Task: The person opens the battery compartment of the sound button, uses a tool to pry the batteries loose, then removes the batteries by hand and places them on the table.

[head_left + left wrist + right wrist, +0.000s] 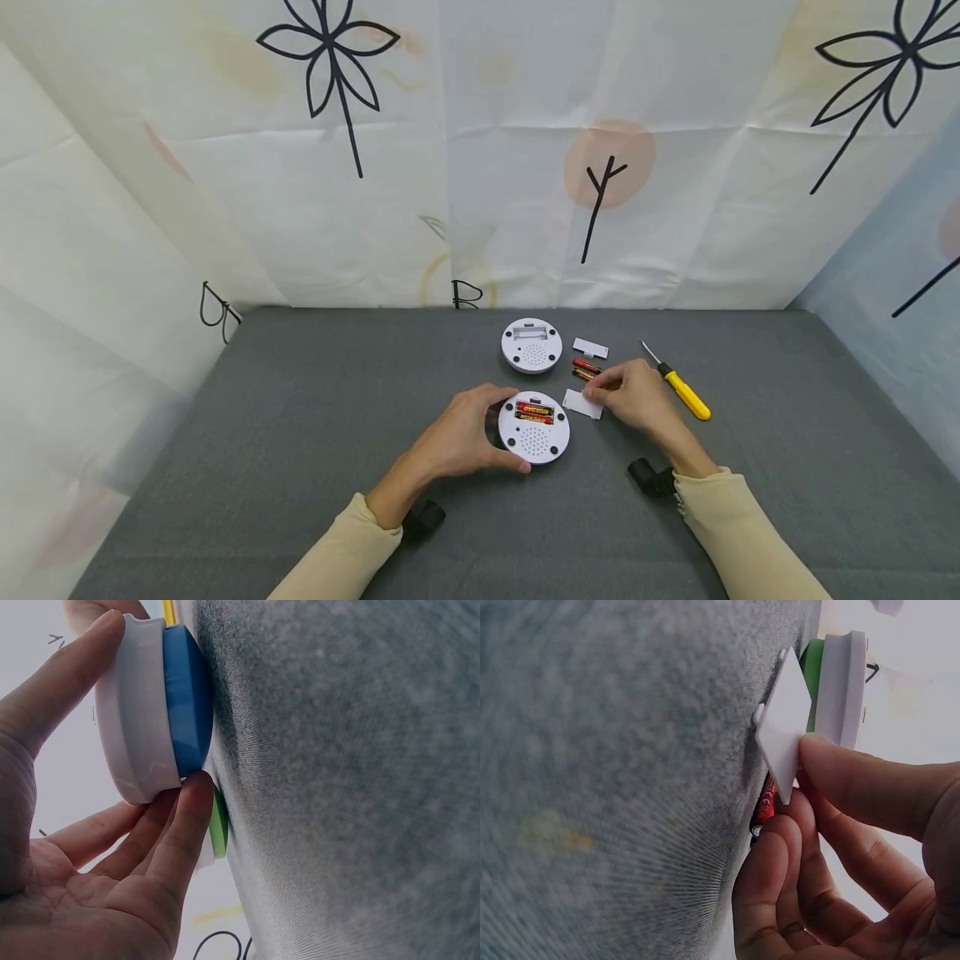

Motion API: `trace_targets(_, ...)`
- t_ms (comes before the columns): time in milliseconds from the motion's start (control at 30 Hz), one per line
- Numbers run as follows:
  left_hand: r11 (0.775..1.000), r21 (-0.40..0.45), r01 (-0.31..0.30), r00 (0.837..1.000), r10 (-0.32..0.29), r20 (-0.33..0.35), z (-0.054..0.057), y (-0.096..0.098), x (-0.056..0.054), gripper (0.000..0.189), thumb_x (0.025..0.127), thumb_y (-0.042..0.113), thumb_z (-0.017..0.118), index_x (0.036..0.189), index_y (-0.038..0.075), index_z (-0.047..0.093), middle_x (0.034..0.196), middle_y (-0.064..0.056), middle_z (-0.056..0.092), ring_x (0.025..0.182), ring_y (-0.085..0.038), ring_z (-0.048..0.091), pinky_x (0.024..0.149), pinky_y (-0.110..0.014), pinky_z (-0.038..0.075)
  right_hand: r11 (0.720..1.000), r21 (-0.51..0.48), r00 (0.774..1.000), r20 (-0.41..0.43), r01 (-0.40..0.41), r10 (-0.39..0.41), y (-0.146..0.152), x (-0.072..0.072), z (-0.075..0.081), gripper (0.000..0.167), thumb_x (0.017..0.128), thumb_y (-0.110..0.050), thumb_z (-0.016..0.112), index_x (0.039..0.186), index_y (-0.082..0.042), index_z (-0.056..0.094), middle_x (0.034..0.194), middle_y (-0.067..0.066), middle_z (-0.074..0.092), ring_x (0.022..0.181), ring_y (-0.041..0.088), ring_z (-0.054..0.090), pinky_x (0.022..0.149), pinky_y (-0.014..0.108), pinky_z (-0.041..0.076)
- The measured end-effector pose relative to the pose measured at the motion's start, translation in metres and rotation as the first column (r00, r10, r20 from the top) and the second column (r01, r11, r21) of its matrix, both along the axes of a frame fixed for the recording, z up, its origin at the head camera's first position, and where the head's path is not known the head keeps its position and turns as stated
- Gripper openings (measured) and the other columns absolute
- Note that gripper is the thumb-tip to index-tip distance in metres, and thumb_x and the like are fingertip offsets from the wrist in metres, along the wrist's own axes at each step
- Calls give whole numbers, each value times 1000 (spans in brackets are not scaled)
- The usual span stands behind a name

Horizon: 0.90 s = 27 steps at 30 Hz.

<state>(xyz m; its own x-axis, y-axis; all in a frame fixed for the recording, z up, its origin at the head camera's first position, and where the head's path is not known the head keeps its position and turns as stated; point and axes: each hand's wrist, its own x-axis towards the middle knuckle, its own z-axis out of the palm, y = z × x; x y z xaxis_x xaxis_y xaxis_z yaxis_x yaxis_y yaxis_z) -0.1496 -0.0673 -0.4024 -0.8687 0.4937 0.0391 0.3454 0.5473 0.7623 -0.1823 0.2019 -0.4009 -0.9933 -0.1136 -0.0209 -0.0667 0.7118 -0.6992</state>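
Our right hand (633, 396) pinches a tilted white cover (581, 405) by its edge; beside it, our left hand (474, 429) grips the disc (534, 440), fitted batteries (534, 413) exposed. Tipping the disc could spill them; a stray nudge from our right hand could roll the loose batteries (587, 366) nearby.

A white "CE" mark stands on the loose red cylindrical battery (765, 806); lettering on the red-and-black cylindrical batteries (534, 413) in the round white plastic device (534, 442) is illegible.
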Motion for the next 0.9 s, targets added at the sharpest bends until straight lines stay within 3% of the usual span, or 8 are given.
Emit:
trace_targets(333,1000,22,-20,1000,20,25,0,-1,0,87,63,28,99,137,6,60,121,-1,64,104,-16,64,89,-29,52,1000,4,1000,1,8,-8,7,-2,3,11,87,-11,80,92,-1,80,86,7,74,74,15,60,63,31,47)
trace_targets(667,999,24,-47,998,46,48,-1,-3,-1,86,64,26,99,137,5,58,121,-2,62,103,-17,64,88,-30,53,995,29,993,-66,96,-94,33,-4,14,20,87,-19,81,97,-1,80,84,6,74,74,15,62,64,33,48)
trace_targets(900,998,16,-53,997,52,52,-1,-3,-1,87,64,28,99,137,6,57,123,-2,61,104,-17,63,88,-31,53,975,95,975,-112,202,-191,59,-3,14,29,89,-21,80,105,3,76,93,17,73,83,30,66,65,37,49)
